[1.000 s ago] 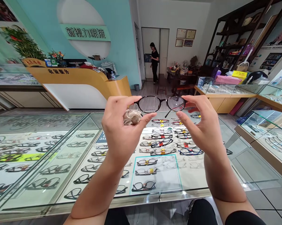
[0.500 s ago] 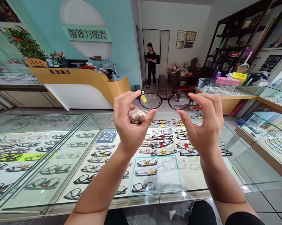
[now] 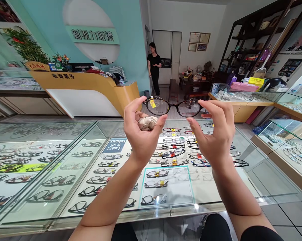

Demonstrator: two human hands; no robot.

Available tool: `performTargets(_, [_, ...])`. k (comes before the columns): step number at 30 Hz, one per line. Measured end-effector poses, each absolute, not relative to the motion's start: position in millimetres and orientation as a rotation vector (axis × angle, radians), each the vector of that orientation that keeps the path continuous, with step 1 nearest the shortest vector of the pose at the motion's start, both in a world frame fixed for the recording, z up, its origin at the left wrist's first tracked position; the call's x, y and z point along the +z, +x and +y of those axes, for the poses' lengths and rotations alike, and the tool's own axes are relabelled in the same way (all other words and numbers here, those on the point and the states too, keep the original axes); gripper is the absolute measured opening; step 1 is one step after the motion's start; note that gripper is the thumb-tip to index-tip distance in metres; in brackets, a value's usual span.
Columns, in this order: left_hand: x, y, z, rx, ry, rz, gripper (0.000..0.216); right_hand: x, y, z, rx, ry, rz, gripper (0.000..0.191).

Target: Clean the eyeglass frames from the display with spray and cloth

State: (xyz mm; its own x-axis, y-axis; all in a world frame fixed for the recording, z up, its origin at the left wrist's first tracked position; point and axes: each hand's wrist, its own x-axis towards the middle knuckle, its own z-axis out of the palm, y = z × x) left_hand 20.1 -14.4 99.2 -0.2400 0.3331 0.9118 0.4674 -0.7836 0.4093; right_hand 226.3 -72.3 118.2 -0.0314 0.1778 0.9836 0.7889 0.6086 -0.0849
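Note:
I hold a pair of dark oval glasses [image 3: 174, 107] up at chest height over a glass display case. My left hand [image 3: 140, 132] pinches the left rim between thumb and forefinger, with a crumpled beige cloth [image 3: 147, 122] tucked in its palm. A small yellow tag [image 3: 153, 103] hangs on the left lens. My right hand [image 3: 213, 134] grips the frame's right end with curled fingers.
The glass display case [image 3: 65, 187] below holds several rows of eyewear. A yellow and white reception counter [image 3: 85, 92] stands at the back left. A person in black [image 3: 154, 68] stands by the far doorway. More glass counters [image 3: 286, 134] and dark shelving line the right side.
The glasses have turned and tilted in my hands, so the yellow tag now shows on the left lens. The person in black has walked left from the doorway.

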Motion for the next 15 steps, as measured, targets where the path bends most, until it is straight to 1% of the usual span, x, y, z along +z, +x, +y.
performTargets(5, [96.9,18.8,-10.5,-2.192,-1.85,-0.949,0.073,116.3,225.5,-68.9,-0.542,-0.826,-1.568,0.045])
performTargets(10, [97.6,15.3,-7.4,-2.236,-1.81,-0.826,0.073,116.7,224.2,-70.3,-0.33,-0.837,-1.556,0.044])
performTargets(12, [97.7,14.0,-6.7,-2.246,-1.79,-0.785,0.072,117.3,224.3,-71.1,-0.221,-0.832,-1.514,0.041])
performTargets(15, [97.4,13.5,-6.4,-2.253,-1.784,-0.758,0.074,117.5,225.1,-70.9,-0.093,-0.816,-1.443,0.031])
